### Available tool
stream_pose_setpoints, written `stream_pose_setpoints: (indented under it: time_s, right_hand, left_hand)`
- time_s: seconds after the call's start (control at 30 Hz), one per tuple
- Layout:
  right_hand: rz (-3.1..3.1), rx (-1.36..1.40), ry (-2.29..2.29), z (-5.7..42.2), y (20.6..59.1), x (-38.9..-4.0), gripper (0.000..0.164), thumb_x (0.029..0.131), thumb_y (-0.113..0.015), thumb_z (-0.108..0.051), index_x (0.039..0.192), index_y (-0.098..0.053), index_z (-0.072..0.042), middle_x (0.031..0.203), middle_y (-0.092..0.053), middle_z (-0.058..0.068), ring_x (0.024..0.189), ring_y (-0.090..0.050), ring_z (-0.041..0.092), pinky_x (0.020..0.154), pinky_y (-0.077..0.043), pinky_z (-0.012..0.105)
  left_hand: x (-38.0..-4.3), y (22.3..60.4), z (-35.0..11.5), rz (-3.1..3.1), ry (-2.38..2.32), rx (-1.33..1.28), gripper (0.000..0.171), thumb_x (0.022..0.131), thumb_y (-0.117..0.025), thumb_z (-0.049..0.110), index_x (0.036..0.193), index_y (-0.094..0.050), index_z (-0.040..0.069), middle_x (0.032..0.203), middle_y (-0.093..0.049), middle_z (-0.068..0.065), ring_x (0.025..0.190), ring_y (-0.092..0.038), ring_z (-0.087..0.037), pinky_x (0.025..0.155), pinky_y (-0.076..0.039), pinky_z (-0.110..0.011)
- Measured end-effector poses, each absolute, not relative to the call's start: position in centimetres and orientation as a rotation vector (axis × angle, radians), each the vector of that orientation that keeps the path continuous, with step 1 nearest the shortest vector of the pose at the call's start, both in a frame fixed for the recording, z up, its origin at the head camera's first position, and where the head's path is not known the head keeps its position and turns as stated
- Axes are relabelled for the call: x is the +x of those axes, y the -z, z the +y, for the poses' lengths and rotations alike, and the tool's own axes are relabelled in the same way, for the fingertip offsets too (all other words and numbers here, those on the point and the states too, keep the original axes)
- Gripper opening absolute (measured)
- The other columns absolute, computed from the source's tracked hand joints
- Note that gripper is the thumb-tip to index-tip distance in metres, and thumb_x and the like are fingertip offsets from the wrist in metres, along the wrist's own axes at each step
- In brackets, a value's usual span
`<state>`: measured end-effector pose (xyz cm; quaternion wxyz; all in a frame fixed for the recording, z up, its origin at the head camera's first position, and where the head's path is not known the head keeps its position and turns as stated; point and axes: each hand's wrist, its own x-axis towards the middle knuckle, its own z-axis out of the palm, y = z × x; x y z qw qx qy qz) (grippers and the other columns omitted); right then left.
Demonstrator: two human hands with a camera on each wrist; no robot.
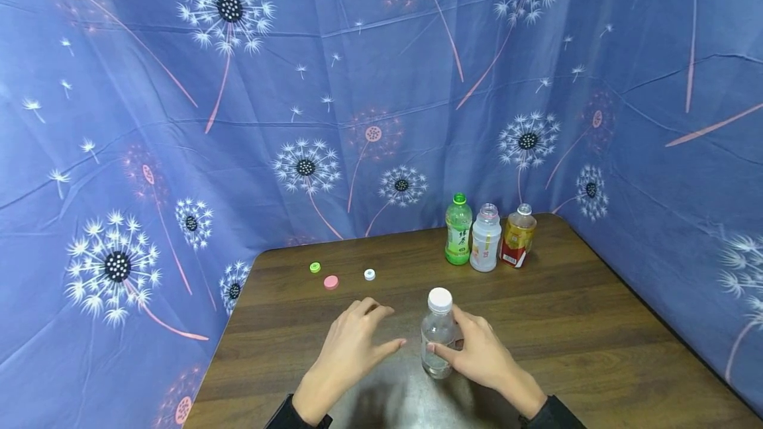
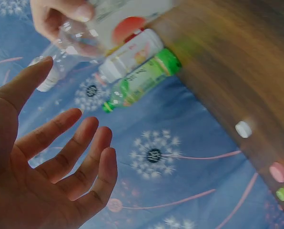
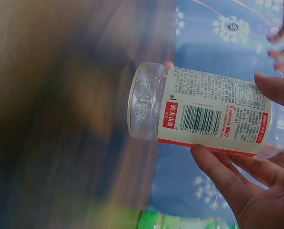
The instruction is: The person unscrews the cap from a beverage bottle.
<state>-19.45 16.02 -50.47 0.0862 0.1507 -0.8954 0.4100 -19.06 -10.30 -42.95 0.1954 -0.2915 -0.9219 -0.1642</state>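
Note:
My right hand grips a clear plastic bottle around its side, thumb in front and fingers behind. The bottle stands upright at the near middle of the table, with a white cap on top. Close up in the right wrist view, its label shows a barcode and red patches. My left hand hovers to the left of the bottle, thumb and fingers spread apart, holding nothing. The left wrist view shows that hand's palm and extended fingers.
At the back right stand a green bottle, a whitish bottle and a bottle with a yellow and red label, all uncapped. Loose caps lie back left: green, pink and white. A blue dandelion-print cloth hangs behind the table.

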Motion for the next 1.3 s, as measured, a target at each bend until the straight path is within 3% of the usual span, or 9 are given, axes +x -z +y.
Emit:
stream_pose_setpoints:
  time_s: [0.4, 0.5, 0.7, 0.93, 1.3]
  right_hand:
    - [-2.559, 0.267, -0.969, 22.1, 47.5, -21.9, 0.075, 0.087, -0.085, -0.046, 0.144, -0.055, -0.009, 0.124, -0.072, 0.018, 0.101, -0.075, 0.032, 0.071, -0.063, 0.041]
    - [-2.522, 0.227, -0.881, 23.7, 46.9, -22.4, 0.073, 0.087, -0.085, -0.045, 0.141, -0.057, -0.006, 0.121, -0.072, 0.021, 0.100, -0.074, 0.037, 0.071, -0.061, 0.048]
    - [-2.508, 0.102, -0.796, 26.7, 46.1, -23.3, 0.066, 0.087, -0.084, -0.046, 0.133, -0.060, -0.006, 0.113, -0.072, 0.022, 0.088, -0.070, 0.036, 0.066, -0.054, 0.050]
    - [-2.516, -0.030, -0.781, 29.9, 46.6, -24.9, 0.071, 0.088, -0.081, -0.050, 0.135, -0.057, -0.003, 0.121, -0.069, 0.030, 0.107, -0.066, 0.055, 0.078, -0.052, 0.066]
    - [-2.532, -0.203, -0.737, 35.8, 49.1, -27.4, 0.080, 0.088, -0.078, -0.055, 0.137, -0.053, 0.003, 0.124, -0.063, 0.038, 0.109, -0.059, 0.062, 0.078, -0.048, 0.069]
  left_hand:
    - [-18.5, 45.3, -13.5, -2.663, 0.474, -0.653, 0.044, 0.081, -0.090, 0.040, 0.114, -0.077, 0.015, 0.109, -0.070, 0.003, 0.089, -0.064, -0.014, 0.067, -0.054, -0.028]
    - [-18.4, 46.2, -14.3, -2.658, 0.475, -0.609, 0.043, 0.079, -0.092, 0.038, 0.113, -0.077, 0.016, 0.109, -0.071, 0.003, 0.092, -0.067, -0.016, 0.069, -0.057, -0.031]
    - [-18.6, 47.5, -15.8, -2.650, 0.462, -0.501, 0.043, 0.077, -0.093, 0.038, 0.111, -0.078, 0.016, 0.109, -0.071, 0.002, 0.096, -0.069, -0.019, 0.073, -0.060, -0.039]
    - [-18.5, 48.3, -17.1, -2.686, 0.473, -0.445, 0.042, 0.079, -0.092, 0.038, 0.110, -0.078, 0.014, 0.109, -0.073, -0.001, 0.098, -0.070, -0.024, 0.077, -0.061, -0.044]
    - [-17.6, 49.6, -18.8, -2.766, 0.524, -0.367, 0.042, 0.080, -0.091, 0.038, 0.110, -0.077, 0.011, 0.111, -0.074, -0.009, 0.098, -0.072, -0.030, 0.079, -0.062, -0.049]
